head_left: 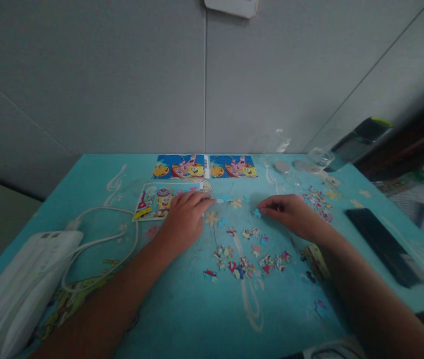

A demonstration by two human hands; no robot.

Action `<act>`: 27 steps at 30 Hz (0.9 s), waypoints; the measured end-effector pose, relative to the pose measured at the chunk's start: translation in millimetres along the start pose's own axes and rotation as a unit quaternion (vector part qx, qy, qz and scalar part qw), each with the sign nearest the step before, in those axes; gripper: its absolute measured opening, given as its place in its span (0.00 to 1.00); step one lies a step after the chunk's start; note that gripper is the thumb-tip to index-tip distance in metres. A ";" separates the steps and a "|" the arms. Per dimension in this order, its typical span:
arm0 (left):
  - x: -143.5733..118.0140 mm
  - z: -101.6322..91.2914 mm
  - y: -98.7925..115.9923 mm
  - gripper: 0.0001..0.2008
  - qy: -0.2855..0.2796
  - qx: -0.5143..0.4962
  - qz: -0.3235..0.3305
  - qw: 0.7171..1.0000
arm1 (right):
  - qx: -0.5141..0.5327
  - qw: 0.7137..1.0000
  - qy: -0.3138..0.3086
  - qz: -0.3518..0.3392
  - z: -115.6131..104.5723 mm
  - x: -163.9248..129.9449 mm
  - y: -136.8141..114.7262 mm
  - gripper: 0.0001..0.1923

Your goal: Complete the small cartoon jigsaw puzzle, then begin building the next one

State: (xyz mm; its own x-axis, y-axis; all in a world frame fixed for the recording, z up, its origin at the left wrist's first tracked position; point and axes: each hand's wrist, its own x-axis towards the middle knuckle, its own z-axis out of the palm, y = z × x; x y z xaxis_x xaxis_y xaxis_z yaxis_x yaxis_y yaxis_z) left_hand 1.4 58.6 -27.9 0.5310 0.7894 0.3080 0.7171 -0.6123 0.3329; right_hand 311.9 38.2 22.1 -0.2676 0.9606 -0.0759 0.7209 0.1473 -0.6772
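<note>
My right hand (288, 212) pinches a small light-blue jigsaw piece (257, 213) between thumb and fingertips, just above the table. To its left, my left hand (187, 217) lies over the right part of a cartoon picture card (154, 197), fingers stretched forward and holding nothing that I can see. Its fingertips reach a short row of light-blue jigsaw pieces (224, 198). Nearer to me, between my forearms, several multicoloured jigsaw pieces (241, 267) are scattered and partly overlap.
Two blue cartoon cards (233, 166) lie by the wall. At right are a pile of pieces (318, 202), clear plastic containers (320, 158) and a dark flat object (385, 247). A white power bank (28, 284) with a looped cable (137, 234) occupies the left side.
</note>
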 end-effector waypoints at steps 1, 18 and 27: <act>0.0 0.4 -0.8 0.26 -0.001 0.001 0.000 1.000 | 0.005 1.000 -0.009 -0.004 2.8 0.0 -1.1 0.11; 0.7 6.3 -16.7 0.25 -0.010 0.063 0.021 0.998 | -0.072 0.991 0.091 -0.065 -11.1 -11.6 -28.0 0.10; 0.8 4.5 -14.5 0.24 -0.009 0.067 0.029 0.997 | -0.065 0.998 -0.027 0.005 -29.7 -138.1 -17.8 0.07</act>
State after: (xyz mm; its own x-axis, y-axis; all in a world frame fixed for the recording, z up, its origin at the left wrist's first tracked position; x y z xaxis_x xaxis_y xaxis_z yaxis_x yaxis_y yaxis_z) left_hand -6.5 68.3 -36.5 0.5799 0.7547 0.3069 0.7387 -0.6459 0.1926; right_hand 355.0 -90.1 66.4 -0.2919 0.9484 -0.1239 0.7991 0.1706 -0.5765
